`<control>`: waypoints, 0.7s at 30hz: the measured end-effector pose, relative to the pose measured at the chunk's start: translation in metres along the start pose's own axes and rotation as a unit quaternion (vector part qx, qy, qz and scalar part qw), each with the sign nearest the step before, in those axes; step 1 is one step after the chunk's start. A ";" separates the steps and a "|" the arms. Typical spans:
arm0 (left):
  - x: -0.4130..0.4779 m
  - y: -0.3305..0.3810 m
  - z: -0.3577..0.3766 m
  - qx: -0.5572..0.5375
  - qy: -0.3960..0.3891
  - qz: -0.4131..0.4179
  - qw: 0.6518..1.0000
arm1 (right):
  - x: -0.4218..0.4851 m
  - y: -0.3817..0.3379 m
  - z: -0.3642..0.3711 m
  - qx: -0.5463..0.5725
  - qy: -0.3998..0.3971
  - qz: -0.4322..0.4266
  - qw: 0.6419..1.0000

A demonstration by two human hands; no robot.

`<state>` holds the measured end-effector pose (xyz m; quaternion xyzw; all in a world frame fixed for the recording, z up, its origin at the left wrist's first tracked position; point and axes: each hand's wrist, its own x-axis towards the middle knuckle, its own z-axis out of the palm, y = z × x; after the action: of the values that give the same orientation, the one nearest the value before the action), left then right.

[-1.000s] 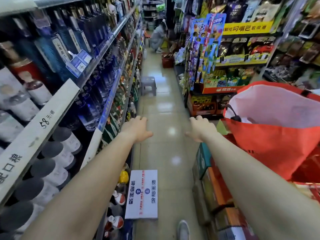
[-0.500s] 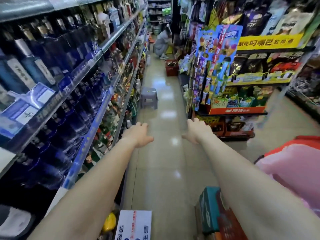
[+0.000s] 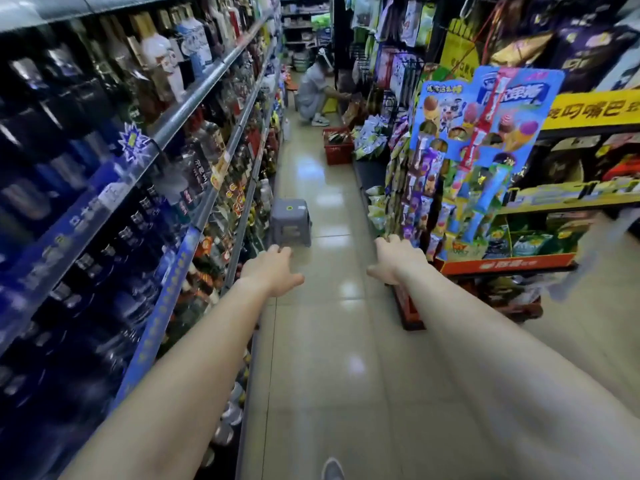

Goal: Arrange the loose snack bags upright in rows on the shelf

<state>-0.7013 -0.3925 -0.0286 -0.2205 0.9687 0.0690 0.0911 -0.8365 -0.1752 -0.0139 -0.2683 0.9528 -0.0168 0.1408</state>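
Left hand and right hand empty, fingers relaxed, snack bags at one o'clock beyond them, stool nearer than before

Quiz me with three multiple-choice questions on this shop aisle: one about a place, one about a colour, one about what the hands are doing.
1. Where does the grey stool stand?
A) on the aisle floor beside the bottle shelves
B) on a top shelf
C) inside a trolley

2. What colour is the basket on the floor near the crouching person?
A) blue
B) red
C) white

3. What do the left hand and right hand hold?
A) a snack bag each
B) one bottle together
C) nothing

Answers:
1 A: it stands on the tiles right by the left-side shelving.
2 B: its sides show plainly red.
3 C: both hands reach forward with nothing in them.
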 end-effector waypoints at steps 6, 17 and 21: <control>0.139 -0.044 -0.043 -0.002 -0.004 0.010 1.000 | 0.133 -0.034 -0.042 0.021 0.012 -0.005 1.000; 0.395 -0.080 -0.080 -0.006 -0.003 0.012 1.000 | 0.397 -0.047 -0.076 0.033 -0.024 -0.003 0.999; 0.492 -0.096 -0.101 0.018 -0.020 0.007 1.000 | 0.498 -0.053 -0.097 0.048 -0.038 -0.001 0.998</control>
<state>-1.1100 -0.6999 -0.0416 -0.2107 0.9692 0.0563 0.1143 -1.2432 -0.4815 -0.0446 -0.2624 0.9448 -0.0520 0.1894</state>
